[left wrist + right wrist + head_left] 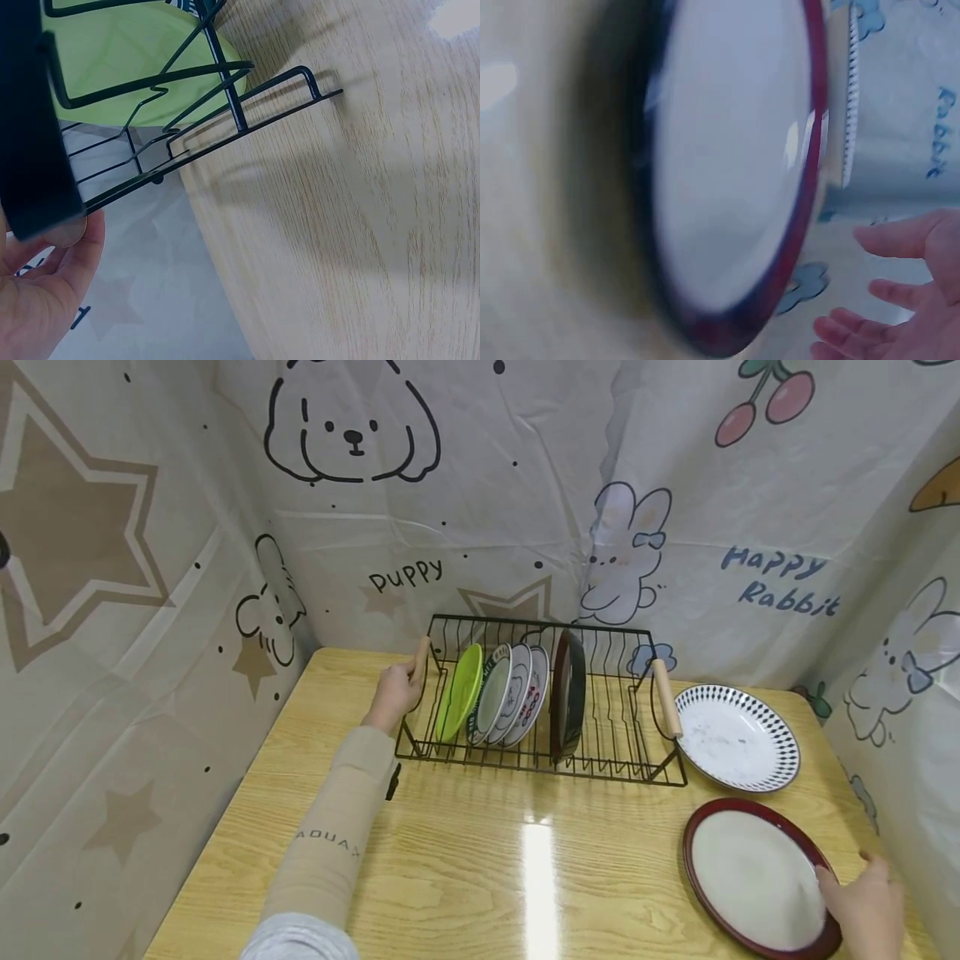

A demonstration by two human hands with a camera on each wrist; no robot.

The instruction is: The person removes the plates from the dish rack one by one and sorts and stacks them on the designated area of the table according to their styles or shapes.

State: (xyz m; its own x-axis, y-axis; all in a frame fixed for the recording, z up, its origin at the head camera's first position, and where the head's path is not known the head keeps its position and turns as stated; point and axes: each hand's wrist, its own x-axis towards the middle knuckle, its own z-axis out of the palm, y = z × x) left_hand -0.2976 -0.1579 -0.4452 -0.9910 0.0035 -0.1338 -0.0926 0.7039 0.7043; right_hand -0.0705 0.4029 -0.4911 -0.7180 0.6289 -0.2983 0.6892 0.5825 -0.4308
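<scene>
At the left end of a black wire dish rack (617, 768), my left hand (397, 693) grips the rack's wooden handle (424, 658). The left wrist view shows the fingers (88, 251) curled at the handle's end. My right hand (870, 902) is beside a red-rimmed plate (757, 877) with a pale middle, at the table's right. In the head view its thumb overlaps the plate's rim. The right wrist view shows this hand (907, 300) with fingers spread and nothing between them, the plate (735, 150) tilted in that view.
Standing in the rack are a green plate (460, 693), several patterned plates (528, 697) and a dark brown dish (567, 693). A white plate with a diamond-patterned rim (738, 739) lies right of the rack. Printed curtains (480, 527) border the wooden table (450, 860).
</scene>
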